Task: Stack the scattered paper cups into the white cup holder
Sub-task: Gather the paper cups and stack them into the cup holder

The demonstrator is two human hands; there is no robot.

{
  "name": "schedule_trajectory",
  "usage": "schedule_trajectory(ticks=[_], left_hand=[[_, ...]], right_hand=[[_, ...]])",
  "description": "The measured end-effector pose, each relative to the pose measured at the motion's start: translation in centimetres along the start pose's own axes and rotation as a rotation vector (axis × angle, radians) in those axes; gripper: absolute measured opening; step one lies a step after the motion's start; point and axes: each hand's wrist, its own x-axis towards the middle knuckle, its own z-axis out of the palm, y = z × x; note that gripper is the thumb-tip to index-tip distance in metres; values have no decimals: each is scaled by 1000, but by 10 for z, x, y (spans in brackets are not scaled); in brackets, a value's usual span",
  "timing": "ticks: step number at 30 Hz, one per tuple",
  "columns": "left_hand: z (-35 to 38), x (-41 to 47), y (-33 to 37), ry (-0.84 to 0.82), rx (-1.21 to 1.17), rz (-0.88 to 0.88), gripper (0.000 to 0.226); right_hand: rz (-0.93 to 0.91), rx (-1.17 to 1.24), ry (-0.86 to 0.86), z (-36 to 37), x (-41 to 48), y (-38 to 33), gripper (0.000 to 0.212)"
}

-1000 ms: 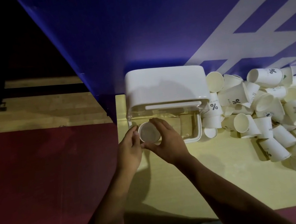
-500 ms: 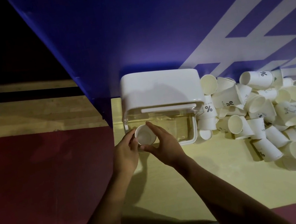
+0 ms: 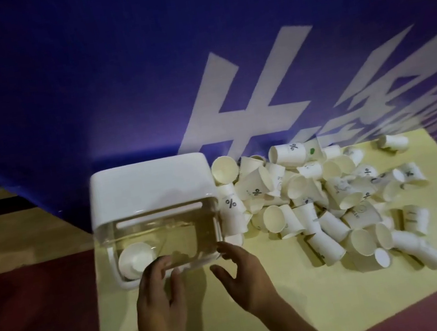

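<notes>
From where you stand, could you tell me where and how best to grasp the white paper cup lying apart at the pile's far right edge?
Grip the lone white paper cup across its side wall near the middle, coming from above. It lies on its side, clear of the pile, so both flanks are exposed. The right hand is probably nearer; pinch gently, since thin paper likely crushes.

holder (image 3: 153,193) front: open | right: cup pile (image 3: 317,201) crowds | behind: blue wall (image 3: 84,86) blocks, seemingly

Single head-worn view, looking down and forward, close above cup holder (image 3: 153,193)
</notes>
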Motion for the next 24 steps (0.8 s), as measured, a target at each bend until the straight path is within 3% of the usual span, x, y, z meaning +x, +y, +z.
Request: schedule_trajectory(ticks=[6, 9, 17, 21, 23, 24], left_hand=[[86, -18, 64, -225, -39, -19, 24], [143, -33, 100, -267, -22, 52, 27], [280, -50, 199, -358, 59, 43, 32], [335, -43, 256, -330, 124, -66, 41], [365, -38, 273, -344, 132, -232, 53], [379, -35, 279, -345, 128, -326, 61]], right_hand=[[67, 61, 42, -77, -4, 66, 40], [24, 91, 37, -123, -2, 110, 39], [-26, 187, 80, -228, 9, 212, 33], [21, 240, 155, -261, 9, 250, 18], [49, 237, 190, -277, 9, 265, 7], [63, 231, 213, -284, 10, 272, 14]])
